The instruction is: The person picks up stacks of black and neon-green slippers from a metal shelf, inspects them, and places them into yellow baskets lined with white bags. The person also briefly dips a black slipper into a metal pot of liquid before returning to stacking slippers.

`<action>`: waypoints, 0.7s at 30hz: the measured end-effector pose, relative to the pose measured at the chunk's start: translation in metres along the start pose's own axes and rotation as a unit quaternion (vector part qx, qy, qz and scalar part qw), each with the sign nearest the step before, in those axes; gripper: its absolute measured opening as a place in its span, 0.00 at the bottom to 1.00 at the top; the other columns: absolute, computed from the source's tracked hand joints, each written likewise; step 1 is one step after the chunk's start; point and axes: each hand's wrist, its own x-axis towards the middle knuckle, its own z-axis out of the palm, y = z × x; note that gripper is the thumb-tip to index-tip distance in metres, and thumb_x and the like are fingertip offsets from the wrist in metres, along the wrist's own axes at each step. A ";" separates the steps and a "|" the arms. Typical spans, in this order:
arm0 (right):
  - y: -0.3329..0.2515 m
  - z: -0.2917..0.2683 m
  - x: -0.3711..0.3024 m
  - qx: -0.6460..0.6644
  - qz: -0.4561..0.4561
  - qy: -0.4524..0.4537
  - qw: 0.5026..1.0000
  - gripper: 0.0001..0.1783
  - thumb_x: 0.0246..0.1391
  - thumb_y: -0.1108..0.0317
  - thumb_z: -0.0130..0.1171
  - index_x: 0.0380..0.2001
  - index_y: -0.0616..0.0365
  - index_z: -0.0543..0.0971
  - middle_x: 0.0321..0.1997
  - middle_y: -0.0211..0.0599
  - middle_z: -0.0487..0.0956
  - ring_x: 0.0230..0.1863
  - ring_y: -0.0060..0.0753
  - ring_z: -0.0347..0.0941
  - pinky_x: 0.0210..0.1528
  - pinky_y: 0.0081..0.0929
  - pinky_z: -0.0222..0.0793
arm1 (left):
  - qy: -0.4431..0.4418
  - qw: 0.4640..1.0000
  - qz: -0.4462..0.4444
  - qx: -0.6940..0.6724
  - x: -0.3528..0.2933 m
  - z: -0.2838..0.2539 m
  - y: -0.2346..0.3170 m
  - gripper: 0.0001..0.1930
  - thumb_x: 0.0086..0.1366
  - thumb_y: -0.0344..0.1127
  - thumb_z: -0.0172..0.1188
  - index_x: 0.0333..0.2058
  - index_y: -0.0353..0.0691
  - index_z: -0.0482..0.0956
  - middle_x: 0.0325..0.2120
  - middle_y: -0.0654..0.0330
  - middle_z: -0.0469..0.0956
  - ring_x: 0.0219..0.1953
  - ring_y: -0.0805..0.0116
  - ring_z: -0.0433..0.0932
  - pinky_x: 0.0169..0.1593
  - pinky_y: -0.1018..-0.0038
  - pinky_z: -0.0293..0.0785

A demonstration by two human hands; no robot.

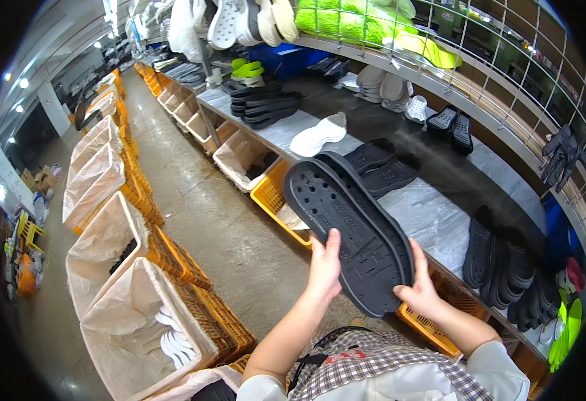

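Between my hands is a pair of stacked black shoe soles (350, 234), tilted, with the holed and grooved face of the nearer one toward me. My left hand (325, 267) grips its left edge, the thumb lying on the face. On the opposite edge, near the lower end, my right hand (420, 287) is closed around both soles. Just beyond them, more black soles (380, 164) lie on the grey bench (433, 217), beside a white sole (320, 134).
Orange baskets (136, 180) with cloth liners line the aisle at left; the nearest holds white soles (176, 341). Under the bench stand more orange crates (266, 194). Black sole stacks (500, 260) sit at right. A wire grid shelf (507, 47) hangs above, with dark gloves (562, 157) on it.
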 end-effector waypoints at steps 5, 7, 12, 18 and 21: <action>0.007 0.051 -0.003 -0.034 -0.146 -0.079 0.985 0.41 0.49 0.54 0.64 0.57 0.61 0.55 0.56 0.49 0.58 0.59 0.40 0.57 0.61 0.37 0.55 | -0.018 0.996 0.086 0.031 -0.018 -0.049 0.034 0.32 0.65 0.46 0.52 0.62 0.46 0.49 0.58 0.55 0.61 0.57 0.57 0.65 0.60 0.59 0.64; -0.001 0.063 0.005 0.096 -0.100 -0.096 0.986 0.34 0.54 0.57 0.60 0.56 0.59 0.55 0.55 0.44 0.59 0.58 0.37 0.57 0.61 0.34 0.54 | -0.047 0.995 0.088 0.016 -0.027 -0.063 0.040 0.32 0.65 0.50 0.51 0.62 0.43 0.51 0.57 0.54 0.62 0.57 0.57 0.66 0.59 0.59 0.64; -0.023 0.082 0.022 0.242 0.009 -0.165 0.956 0.52 0.50 0.68 0.63 0.67 0.56 0.38 0.68 0.51 0.49 0.67 0.44 0.49 0.66 0.39 0.48 | -0.109 0.992 -0.022 -0.058 -0.040 -0.079 0.041 0.32 0.66 0.56 0.46 0.56 0.32 0.62 0.53 0.51 0.69 0.53 0.59 0.71 0.56 0.62 0.68; -0.037 0.099 0.022 0.296 0.092 -0.169 0.936 0.41 0.55 0.65 0.57 0.65 0.64 0.48 0.68 0.49 0.52 0.68 0.39 0.48 0.67 0.31 0.46 | -0.041 0.996 -0.032 -0.068 -0.057 -0.090 0.027 0.29 0.66 0.53 0.47 0.55 0.33 0.65 0.50 0.52 0.72 0.49 0.60 0.75 0.53 0.65 0.73; -0.040 0.102 0.023 0.281 0.099 -0.161 0.941 0.40 0.57 0.61 0.55 0.66 0.64 0.48 0.67 0.50 0.54 0.67 0.39 0.50 0.66 0.31 0.47 | -0.085 0.988 -0.055 -0.120 -0.061 -0.094 0.020 0.29 0.66 0.53 0.47 0.55 0.32 0.64 0.51 0.51 0.71 0.50 0.59 0.74 0.52 0.64 0.74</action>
